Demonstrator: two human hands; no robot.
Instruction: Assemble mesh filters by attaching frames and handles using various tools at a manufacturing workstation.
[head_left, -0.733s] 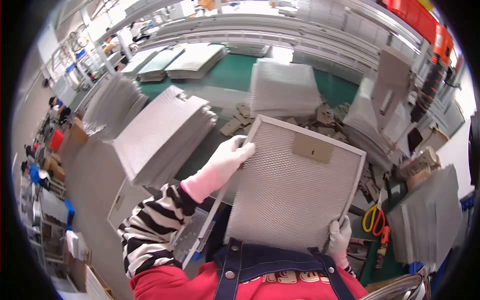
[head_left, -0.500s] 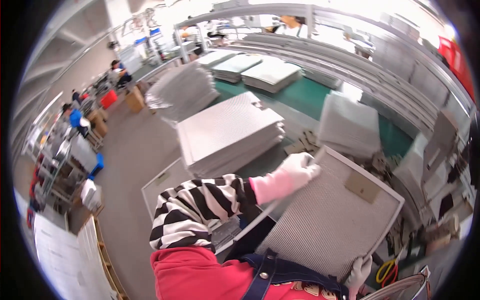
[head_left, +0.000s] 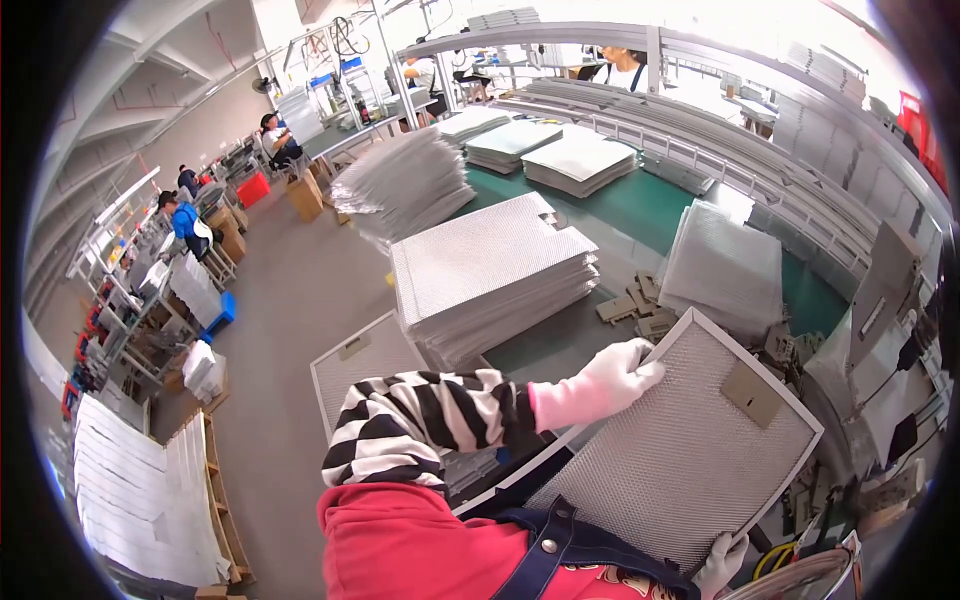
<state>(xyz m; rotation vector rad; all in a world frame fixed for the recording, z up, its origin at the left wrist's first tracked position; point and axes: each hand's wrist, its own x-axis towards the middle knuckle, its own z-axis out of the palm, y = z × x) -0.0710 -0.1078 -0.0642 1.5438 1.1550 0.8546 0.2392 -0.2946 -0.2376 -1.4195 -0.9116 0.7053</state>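
A framed mesh filter panel (head_left: 650, 450), silver with a thin pale rim, is tilted in front of my body. Set into its upper right corner is a beige plate (head_left: 750, 394) with a small slot. My left hand (head_left: 618, 376), in a white glove with a pink cuff, is closed on the panel's upper left edge. At the lower right edge my gloved right hand (head_left: 722, 562) grips the frame, its fingers partly hidden. To the left of the panel stands a tall stack of mesh sheets (head_left: 490, 265), notched at one corner. Several loose beige plates (head_left: 630, 303) lie beyond my left hand.
Another framed panel (head_left: 365, 360) leans at the left below the stack. More mesh sheets (head_left: 725, 265) sit on the green tabletop (head_left: 640, 225) at the right. Yellow-handled scissors (head_left: 772, 560) lie near my right hand. A metal rail (head_left: 690, 140) runs along the back; people sit farther off.
The whole scene has shifted slightly right and down in view as my head turned. Both hands keep their hold on the filter panel, which stays at nearly the same tilt.
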